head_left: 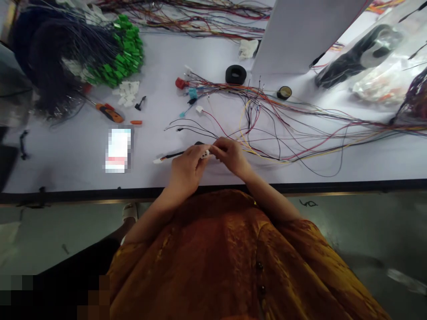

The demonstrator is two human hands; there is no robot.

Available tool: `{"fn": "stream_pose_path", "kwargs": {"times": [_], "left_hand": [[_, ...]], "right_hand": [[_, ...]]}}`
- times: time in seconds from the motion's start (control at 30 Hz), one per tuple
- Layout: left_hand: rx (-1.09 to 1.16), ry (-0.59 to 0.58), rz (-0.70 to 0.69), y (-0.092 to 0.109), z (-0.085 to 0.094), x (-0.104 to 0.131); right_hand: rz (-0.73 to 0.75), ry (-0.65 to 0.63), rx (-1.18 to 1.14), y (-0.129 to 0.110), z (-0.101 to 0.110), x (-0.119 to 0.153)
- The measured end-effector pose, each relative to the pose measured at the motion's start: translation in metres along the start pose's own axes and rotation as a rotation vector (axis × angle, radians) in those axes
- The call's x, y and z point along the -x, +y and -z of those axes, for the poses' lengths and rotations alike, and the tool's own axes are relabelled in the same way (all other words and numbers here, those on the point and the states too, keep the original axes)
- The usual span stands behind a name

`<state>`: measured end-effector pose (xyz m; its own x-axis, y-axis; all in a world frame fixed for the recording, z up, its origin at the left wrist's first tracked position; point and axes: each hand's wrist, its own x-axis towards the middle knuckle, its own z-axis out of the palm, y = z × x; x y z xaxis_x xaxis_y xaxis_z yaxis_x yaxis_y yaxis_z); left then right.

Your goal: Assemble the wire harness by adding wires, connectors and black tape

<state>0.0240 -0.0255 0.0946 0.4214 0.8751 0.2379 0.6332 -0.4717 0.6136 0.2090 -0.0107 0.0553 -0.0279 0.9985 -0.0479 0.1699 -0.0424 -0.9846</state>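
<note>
A white connector housing (205, 154) with dark holes in its face is pinched in the fingers of my left hand (187, 169). Close beside it, my right hand (231, 155) is closed with thumb and forefinger together, on what looks like a thin wire end; the fingers hide most of it. Several wires (263, 153), yellow, red and black, run out to the right from beside that hand. Left of my left hand lies a black-sleeved cable (173, 155) ending in a white plug (158, 161); its other end passes behind the hand.
A wire bundle (227, 86) with red and blue connectors stretches across the table (160, 58). Black tape (236, 74) and a smaller roll (284, 92) lie near it. Left are a screwdriver (111, 113), a lit phone (118, 150) and green-ended cables (128, 51). A white panel (287, 35) stands behind.
</note>
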Motion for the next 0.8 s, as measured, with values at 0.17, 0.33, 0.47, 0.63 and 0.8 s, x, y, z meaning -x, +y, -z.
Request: {"fn": "stream_pose_path", "kwargs": {"times": [0.17, 0.33, 0.47, 0.63, 0.8], "left_hand": [[-0.088, -0.124, -0.192, -0.002, -0.001, 0.010], [0.161, -0.033, -0.157, -0.026, -0.014, 0.011], [0.536, 0.190, 0.200, -0.048, -0.027, 0.004], [0.704, 0.193, 0.409, -0.059, -0.035, -0.016], [0.697, 0.098, 0.355, -0.049, -0.027, -0.024]], "right_hand": [[-0.247, -0.246, -0.161, -0.003, 0.014, -0.024], [-0.391, -0.178, -0.330, 0.006, -0.001, -0.037], [-0.244, 0.014, -0.239, 0.011, 0.002, -0.016], [0.033, 0.080, 0.026, 0.022, -0.017, 0.042], [0.180, -0.172, 0.108, 0.032, -0.038, 0.062]]}}
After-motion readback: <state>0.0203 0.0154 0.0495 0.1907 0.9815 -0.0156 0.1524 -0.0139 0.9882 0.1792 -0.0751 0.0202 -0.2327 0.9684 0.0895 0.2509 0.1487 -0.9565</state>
